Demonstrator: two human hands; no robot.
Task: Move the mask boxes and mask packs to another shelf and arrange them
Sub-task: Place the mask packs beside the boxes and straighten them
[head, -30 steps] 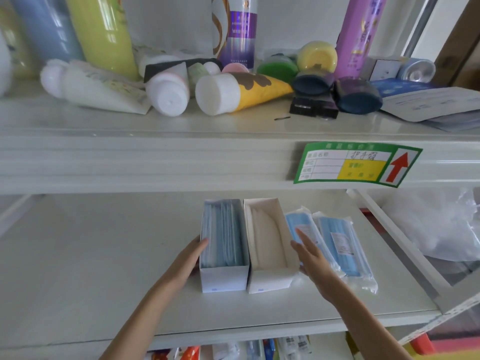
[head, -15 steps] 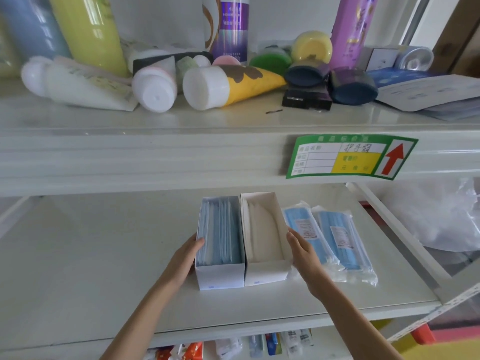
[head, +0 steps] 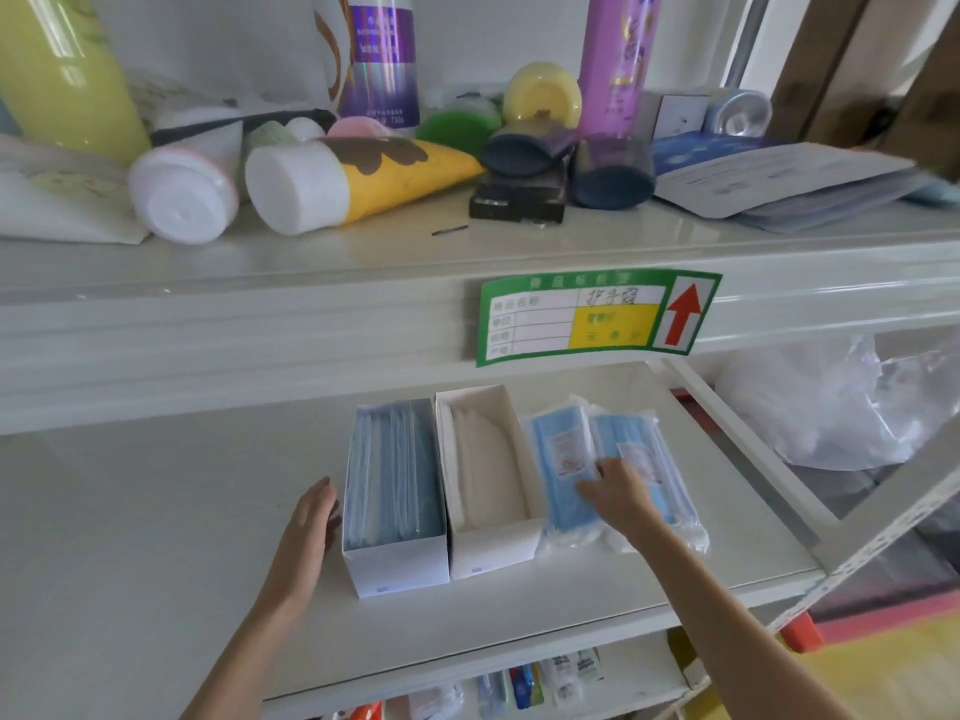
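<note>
Two open white mask boxes stand side by side on the middle shelf (head: 156, 511): the left box (head: 395, 491) holds blue masks, the right box (head: 488, 475) white masks. To their right lie two clear packs of blue masks, the left pack (head: 558, 459) against the white box and the right pack (head: 654, 459) beside it. My left hand (head: 309, 522) rests flat against the blue box's left side, fingers apart. My right hand (head: 618, 493) lies on top of the two packs, fingers spread, holding nothing.
The upper shelf (head: 363, 262) carries several tubes, bottles and jars lying about, plus paper booklets (head: 789, 184) at right. A green price label (head: 597, 317) sticks on its front edge. A white plastic bag (head: 831, 407) sits behind the slanted shelf brace at right. Small items show on the shelf below.
My right hand has left the white box's right side and moved right onto the two mask packs. My left hand stays at the blue box's left side.
</note>
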